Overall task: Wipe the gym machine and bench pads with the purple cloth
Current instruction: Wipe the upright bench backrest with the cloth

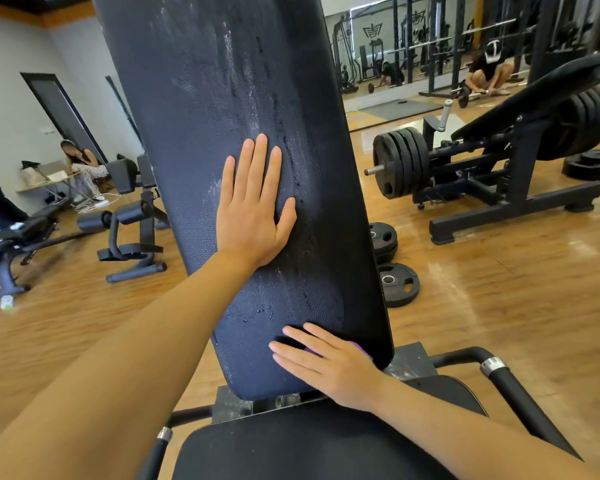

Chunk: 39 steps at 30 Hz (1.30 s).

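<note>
Gym room with glossy wood floor (499,306), grey walls, mirror (413,46) at the back; weight plates (397,284) lying flat on the floor beside the bench; loaded machine (499,168) to the right. Upright back pad (194,116), black and pebbled, streaked with whitish smears and wet drips, top cut off by the frame; seat pad (291,445) below, smooth and dark. Left hand (253,206) spread flat on the pad's middle; right hand (329,365) pressing flat on the cloth (361,348) at the pad's lower right, only a purple sliver showing.
</note>
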{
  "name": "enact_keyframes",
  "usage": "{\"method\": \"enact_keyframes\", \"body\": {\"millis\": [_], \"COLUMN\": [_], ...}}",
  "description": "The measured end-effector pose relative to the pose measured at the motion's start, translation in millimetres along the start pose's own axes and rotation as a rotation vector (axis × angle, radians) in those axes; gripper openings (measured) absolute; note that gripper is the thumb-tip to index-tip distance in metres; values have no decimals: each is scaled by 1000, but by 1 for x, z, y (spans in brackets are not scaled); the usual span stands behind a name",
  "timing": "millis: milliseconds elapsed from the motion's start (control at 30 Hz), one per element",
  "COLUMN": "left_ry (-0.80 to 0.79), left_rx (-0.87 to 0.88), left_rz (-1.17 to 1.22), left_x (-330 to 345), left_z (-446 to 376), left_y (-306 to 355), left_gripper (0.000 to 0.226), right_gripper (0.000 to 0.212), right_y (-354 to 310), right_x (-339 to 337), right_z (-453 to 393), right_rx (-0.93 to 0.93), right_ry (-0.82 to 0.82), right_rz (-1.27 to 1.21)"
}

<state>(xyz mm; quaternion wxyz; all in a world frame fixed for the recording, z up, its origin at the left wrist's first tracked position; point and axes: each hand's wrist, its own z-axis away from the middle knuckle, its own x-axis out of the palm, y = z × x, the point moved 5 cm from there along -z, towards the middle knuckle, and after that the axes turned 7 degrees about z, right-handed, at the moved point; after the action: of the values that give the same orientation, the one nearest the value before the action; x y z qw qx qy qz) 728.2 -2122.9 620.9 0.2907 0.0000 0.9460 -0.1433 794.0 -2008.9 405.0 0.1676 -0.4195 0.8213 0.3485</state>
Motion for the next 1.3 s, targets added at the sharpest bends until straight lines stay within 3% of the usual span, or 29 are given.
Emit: {"method": "enact_keyframes", "body": {"millis": [100,200,267,333,400,500,567,633,700,767,867,933,1000,1100,1167,1233,1300], "left_ry": [11,24,25,27,22,28,30,35,24,13,8,16,20,36,37,39,37], "left_rx": [11,14,12,11,7,3,14,14,4,-3,-13,-14,3,8,-2,10,3], "left_rz": [14,22,32,31,42,48,47,45,53,58,63,57,44,53,64,64,50], "left_x": [0,1,0,-2,-2,-1,-1,-1,-1,0,1,1,0,-1,-2,-1,0], "left_z": [1,1,1,0,0,0,0,0,0,0,0,0,1,1,0,1,1], "left_y": [-2,-2,-3,-3,-2,-2,-3,-3,-3,-3,-4,-4,-3,-2,-3,-2,-3], "left_gripper": [67,67,67,67,67,67,67,67,67,67,67,67,67,67,67,66,66], "right_gripper": [42,43,45,43,39,44,41,38,39,42,49,50,49,41,39,40,47], "right_y": [39,90,83,48,14,24,61,101,103,67,11,16,47,119,134,106,56], "right_x": [-19,-37,-33,-18,-8,-13,-28,-45,-46,-28,-2,-4,-19,-54,-60,-44,-20], "right_z": [1,-10,-13,1,22,18,-11,-34,-42,-27,10,13,-12,-59,-72,-60,-32], "right_rx": [125,432,564,495,280,127,292,575,707,635,367,276,324,655,774,707,525], "right_ry": [66,224,278,258,125,19,106,230,281,215,35,1,84,273,342,305,166], "right_rz": [67,145,134,131,72,102,161,187,166,212,220,185,204,291,282,292,300]}}
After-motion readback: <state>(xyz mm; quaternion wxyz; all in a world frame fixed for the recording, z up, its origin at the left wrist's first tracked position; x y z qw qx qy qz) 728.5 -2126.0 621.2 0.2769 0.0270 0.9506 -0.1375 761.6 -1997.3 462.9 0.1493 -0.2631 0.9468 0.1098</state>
